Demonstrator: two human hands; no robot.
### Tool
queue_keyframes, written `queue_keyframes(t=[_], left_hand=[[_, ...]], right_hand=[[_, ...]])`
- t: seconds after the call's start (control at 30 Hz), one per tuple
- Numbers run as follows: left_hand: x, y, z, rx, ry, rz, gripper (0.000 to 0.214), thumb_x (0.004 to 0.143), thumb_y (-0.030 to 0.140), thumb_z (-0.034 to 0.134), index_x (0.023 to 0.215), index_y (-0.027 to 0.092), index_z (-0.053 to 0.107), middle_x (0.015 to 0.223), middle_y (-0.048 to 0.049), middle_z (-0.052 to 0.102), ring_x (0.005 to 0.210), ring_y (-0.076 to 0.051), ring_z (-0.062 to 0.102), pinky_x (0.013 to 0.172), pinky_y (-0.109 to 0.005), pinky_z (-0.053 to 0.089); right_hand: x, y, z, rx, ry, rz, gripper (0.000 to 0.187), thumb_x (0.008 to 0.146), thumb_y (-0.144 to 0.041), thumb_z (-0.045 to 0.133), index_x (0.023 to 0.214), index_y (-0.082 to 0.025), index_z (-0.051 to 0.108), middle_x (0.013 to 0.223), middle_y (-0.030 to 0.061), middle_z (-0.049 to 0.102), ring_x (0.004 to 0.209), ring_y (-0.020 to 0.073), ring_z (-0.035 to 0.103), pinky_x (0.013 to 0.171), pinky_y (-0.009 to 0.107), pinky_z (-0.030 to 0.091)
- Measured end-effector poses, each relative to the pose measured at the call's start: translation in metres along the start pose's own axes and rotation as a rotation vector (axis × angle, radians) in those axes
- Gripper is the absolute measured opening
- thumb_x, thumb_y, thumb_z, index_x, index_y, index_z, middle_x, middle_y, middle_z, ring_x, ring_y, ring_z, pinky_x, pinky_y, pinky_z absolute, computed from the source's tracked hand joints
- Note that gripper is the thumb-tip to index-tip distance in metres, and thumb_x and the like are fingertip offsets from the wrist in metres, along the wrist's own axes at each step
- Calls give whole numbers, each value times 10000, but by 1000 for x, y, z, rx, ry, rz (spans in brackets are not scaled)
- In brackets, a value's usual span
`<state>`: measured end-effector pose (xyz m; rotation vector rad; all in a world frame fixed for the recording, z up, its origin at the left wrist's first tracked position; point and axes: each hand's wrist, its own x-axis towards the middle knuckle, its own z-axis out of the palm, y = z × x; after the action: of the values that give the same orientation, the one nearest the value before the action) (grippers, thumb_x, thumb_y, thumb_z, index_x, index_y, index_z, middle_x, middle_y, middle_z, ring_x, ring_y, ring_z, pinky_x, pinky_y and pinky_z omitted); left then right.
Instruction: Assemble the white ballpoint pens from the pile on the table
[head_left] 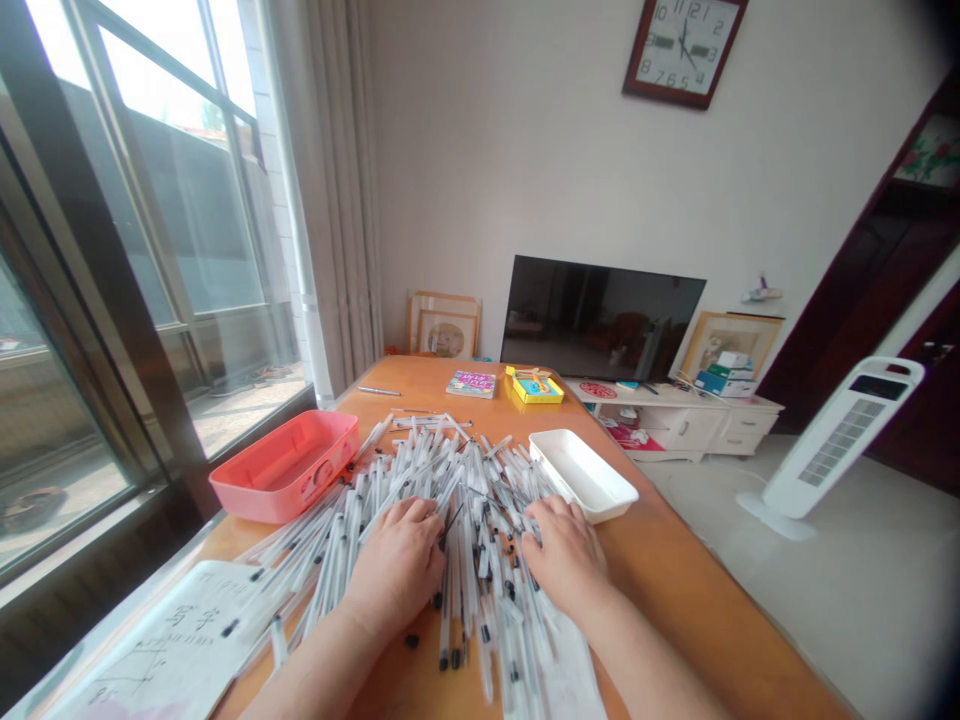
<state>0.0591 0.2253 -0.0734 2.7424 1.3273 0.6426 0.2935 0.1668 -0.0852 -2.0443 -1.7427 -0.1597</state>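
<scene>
A large heap of clear pen parts (405,470), with barrels, caps and small black pieces, spreads across the wooden table. My left hand (401,560) lies on the middle of the heap with its fingers curled. A thin dark stick (452,520) shows beside its fingertips; whether the hand grips it is hidden. On the right side of the heap rests my right hand (566,545), thumb and fingers apart and bent down onto the pens, close to the white tray (626,495). Loose black caps (412,641) lie between my arms.
A red plastic basket (262,505) stands left of the heap. An open notebook (172,640) lies at the near left. Farther back are a silver pen (380,391), a purple book (471,385) and a yellow box (536,388). The table's right edge (720,560) slants past the tray.
</scene>
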Motion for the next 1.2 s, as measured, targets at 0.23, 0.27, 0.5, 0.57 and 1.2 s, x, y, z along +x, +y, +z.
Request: queue_keyframes(t=[0.23,0.27,0.5,0.57,1.2], left_hand=[[-3,-7,8,51,44,-41,354,870,143,463,1124,244,688,1301,-93,633,1278,-301,472,1081,-448,313],[-3,-8,9,61,44,-39,363,880,150,451,1144,245,682,1317,-91,627,1290,-301,466,1083,-449,309],[-2,0,9,21,31,-35,392,875,150,456,1193,259,657,1318,-88,635,1278,-303,500,1104,-486,260],[-2,5,7,20,35,-33,405,859,132,465,1194,260,653,1314,-92,638,1287,-312,492,1131,-518,202],[-6,31,4,-170,-126,156,311,928,155,417,1068,285,661,1076,-35,688,1024,-221,636,1135,-478,270]], right_hand=[[-3,-12,-3,272,-32,-126,182,880,-298,591,1003,-253,717,1011,55,700,1012,238,600,915,335,410],[-2,-13,-2,339,-40,-128,206,898,-295,562,1030,-254,715,1016,47,709,999,225,614,901,322,424],[16,13,-8,292,28,149,298,944,-251,410,1028,-225,695,906,41,734,860,190,664,721,261,449],[19,23,-14,213,25,203,265,917,-238,435,953,-213,696,818,56,720,784,203,653,651,265,414],[7,0,-5,-188,-135,178,177,870,-316,520,804,-210,645,782,78,737,727,229,673,561,300,231]])
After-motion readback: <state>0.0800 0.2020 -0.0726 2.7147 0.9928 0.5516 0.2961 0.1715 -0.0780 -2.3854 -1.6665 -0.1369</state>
